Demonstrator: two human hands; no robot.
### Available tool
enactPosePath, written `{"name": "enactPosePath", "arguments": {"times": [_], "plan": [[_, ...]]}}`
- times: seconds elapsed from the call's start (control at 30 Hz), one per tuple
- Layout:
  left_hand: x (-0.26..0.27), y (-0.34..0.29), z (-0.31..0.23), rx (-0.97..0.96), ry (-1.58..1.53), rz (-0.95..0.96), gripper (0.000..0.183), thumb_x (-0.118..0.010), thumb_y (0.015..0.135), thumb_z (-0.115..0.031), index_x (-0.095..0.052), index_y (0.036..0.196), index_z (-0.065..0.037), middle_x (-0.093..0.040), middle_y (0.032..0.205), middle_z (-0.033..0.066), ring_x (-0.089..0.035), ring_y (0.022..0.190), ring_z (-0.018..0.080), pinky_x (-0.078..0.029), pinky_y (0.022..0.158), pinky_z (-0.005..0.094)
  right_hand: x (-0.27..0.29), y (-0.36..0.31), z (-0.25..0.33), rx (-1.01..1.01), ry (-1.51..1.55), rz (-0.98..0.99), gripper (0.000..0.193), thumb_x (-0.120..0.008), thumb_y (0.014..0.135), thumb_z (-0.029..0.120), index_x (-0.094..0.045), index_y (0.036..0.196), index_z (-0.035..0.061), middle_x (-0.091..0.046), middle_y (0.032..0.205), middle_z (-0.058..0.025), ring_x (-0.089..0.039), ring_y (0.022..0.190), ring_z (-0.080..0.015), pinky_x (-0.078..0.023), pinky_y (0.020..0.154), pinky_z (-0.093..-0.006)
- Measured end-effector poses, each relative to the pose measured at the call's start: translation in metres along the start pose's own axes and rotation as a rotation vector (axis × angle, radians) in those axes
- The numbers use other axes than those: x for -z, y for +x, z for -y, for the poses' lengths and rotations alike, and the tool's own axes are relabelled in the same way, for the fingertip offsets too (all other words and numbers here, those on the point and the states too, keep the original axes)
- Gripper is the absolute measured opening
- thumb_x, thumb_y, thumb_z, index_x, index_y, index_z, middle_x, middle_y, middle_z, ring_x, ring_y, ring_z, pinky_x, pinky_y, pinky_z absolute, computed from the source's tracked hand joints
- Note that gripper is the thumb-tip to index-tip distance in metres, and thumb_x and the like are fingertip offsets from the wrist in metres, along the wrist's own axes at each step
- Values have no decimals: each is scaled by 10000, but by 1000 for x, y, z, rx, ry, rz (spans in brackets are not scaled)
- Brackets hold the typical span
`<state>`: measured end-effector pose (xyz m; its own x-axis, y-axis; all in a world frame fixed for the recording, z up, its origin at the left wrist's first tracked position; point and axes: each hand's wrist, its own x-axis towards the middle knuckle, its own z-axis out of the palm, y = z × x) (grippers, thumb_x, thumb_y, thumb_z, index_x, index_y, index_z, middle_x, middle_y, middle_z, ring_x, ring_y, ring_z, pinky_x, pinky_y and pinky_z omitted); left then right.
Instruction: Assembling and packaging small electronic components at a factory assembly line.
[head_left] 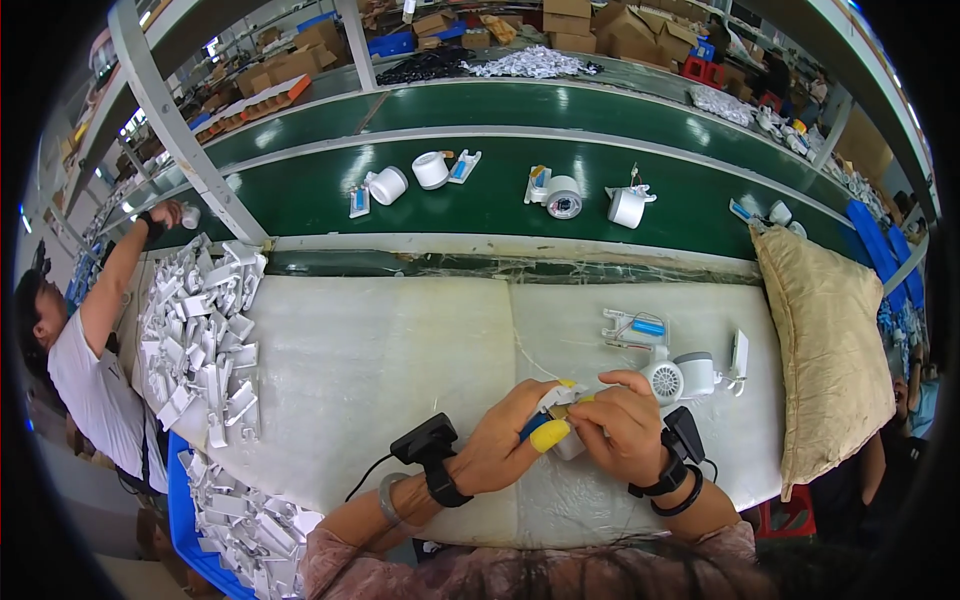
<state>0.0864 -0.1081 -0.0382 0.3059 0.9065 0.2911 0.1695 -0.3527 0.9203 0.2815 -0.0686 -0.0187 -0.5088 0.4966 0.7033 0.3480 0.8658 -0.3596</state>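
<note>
My left hand (496,440), with yellow covers on the thumb and a fingertip, is closed around a small white plastic holder with a blue battery (537,426). At its right side my right hand (628,432) has its fingers bent and pinched together; what lies between them is hidden. Part of a white body (570,446) shows under the hands. Beyond my right hand lie a white round grille head (663,381) and a white cylinder (695,373). Farther back rests another white holder with a blue battery (640,329), and a narrow white piece (738,360) stands to the right.
White plastic parts form a heap (205,330) on the table's left side, with more in a blue bin (185,510) below. A beige cushion (825,350) bounds the right. Several white units lie on the green conveyor (460,220) beyond. At far left another person (95,370) reaches toward it.
</note>
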Motion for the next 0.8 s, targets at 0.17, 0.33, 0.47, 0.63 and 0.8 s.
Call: {"name": "enactPosePath", "arguments": {"times": [0.17,0.33,0.47,0.63,0.8], "plan": [[-1,1,-2,16,-19,-8,385,-573,928,-129,-473,1274,7,-555,1125,137,-559,1001,250,-434,890,318,1,0,0,-2,3,-3,220,-746,693,18,-677,894,73,-631,761,-30,-611,673,-180,-496,843,-396],[-3,-1,2,-13,-5,-24,380,-569,928,-121,-474,1272,9,-557,1121,143,-564,998,258,-436,887,315,0,-1,0,-1,11,-3,227,-746,686,15,-676,894,74,-630,761,-31,-610,674,-182,-498,840,-396],[-2,0,2,-24,6,-25,364,-563,929,-114,-486,1262,11,-559,1114,147,-567,984,262,-441,878,316,1,0,1,-3,8,0,229,-744,684,13,-674,893,72,-629,760,-32,-609,674,-184,-499,841,-397],[-1,2,3,-48,14,-67,313,-550,930,-100,-528,1218,23,-586,1046,145,-583,919,257,-463,821,316,-2,1,1,-14,21,-9,224,-743,685,15,-672,891,68,-630,756,-33,-609,671,-185,-500,832,-394],[0,0,-2,21,-46,-58,273,-511,960,-124,-540,1196,11,-586,970,116,-564,810,207,-449,717,290,-5,1,4,-21,38,-26,210,-739,692,11,-665,881,66,-632,757,-35,-600,664,-185,-495,834,-396]]}}
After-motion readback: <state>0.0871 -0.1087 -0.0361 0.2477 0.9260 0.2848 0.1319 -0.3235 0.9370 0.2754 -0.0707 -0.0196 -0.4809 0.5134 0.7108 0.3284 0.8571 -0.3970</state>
